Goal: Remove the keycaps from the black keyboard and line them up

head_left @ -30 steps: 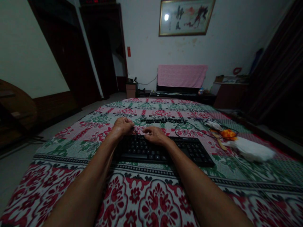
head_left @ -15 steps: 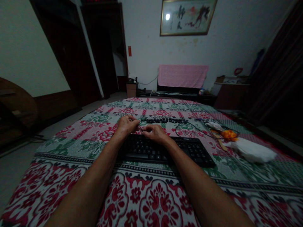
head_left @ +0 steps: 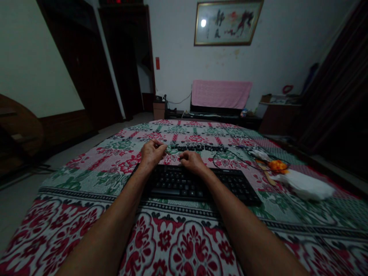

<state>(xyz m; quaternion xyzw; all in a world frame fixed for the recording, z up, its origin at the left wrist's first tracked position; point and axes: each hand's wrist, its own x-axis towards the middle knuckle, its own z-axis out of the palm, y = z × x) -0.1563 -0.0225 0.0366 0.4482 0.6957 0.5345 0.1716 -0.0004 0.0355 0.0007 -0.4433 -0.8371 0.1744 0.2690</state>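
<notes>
A black keyboard (head_left: pixel 169 182) lies on a patterned cloth, under my forearms. Above its back edge my left hand (head_left: pixel 152 155) is closed in a pinch, thumb against fingers; what it holds is too small and dark to name. My right hand (head_left: pixel 193 161) hovers over the middle of the back edge, a short gap to the right of my left hand. Its fingers are curled together, and anything between them is hidden. Behind both hands runs a row of small loose black keycaps (head_left: pixel 198 147) on the cloth.
To the right lie a black cable (head_left: pixel 241 156), an orange item (head_left: pixel 277 165), a flat wooden-looking strip (head_left: pixel 269 178) and a crumpled white bag (head_left: pixel 306 184). The red, green and white cloth (head_left: pixel 189 241) covers the table. A pink towel (head_left: pixel 221 93) hangs by the far wall.
My hands have drawn apart: the right has moved a little to the right, the left slightly to the left. Earlier their fingertips met around a small thin dark item.
</notes>
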